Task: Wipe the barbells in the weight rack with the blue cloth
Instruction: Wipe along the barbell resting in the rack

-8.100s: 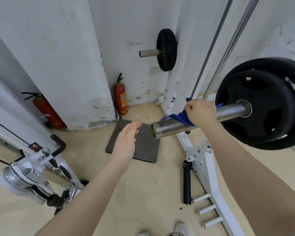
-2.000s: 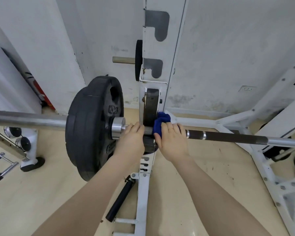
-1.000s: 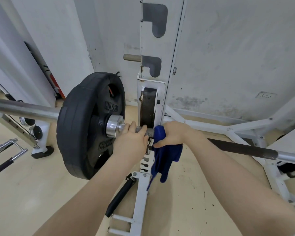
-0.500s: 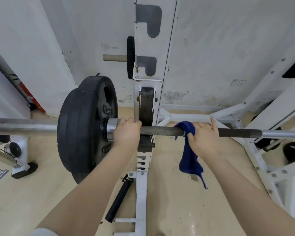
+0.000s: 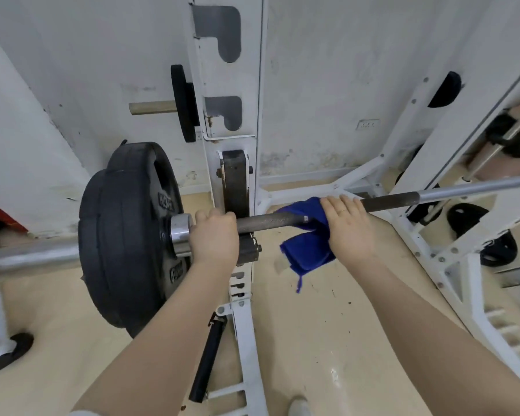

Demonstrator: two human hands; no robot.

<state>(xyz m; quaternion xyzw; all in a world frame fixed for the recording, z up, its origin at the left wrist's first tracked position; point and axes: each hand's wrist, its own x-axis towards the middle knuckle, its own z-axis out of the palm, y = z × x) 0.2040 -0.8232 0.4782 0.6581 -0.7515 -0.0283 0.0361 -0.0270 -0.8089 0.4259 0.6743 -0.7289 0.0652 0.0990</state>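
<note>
My left hand (image 5: 213, 235) grips the barbell (image 5: 270, 219) beside the black weight plate (image 5: 126, 232); my right hand (image 5: 347, 226) clamps the blue cloth (image 5: 308, 235) around the shaft. Risk: the cloth's hanging tail snags the rack upright (image 5: 237, 187), or loosened grip drops it.

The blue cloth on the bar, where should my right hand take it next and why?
Probably slide the right hand and the blue cloth further right along the barbell, toward the shiny stretch. The cloth sits on the dark section near the rack upright, while the left hand grips the bar beside the weight plate, steadying it.
</note>
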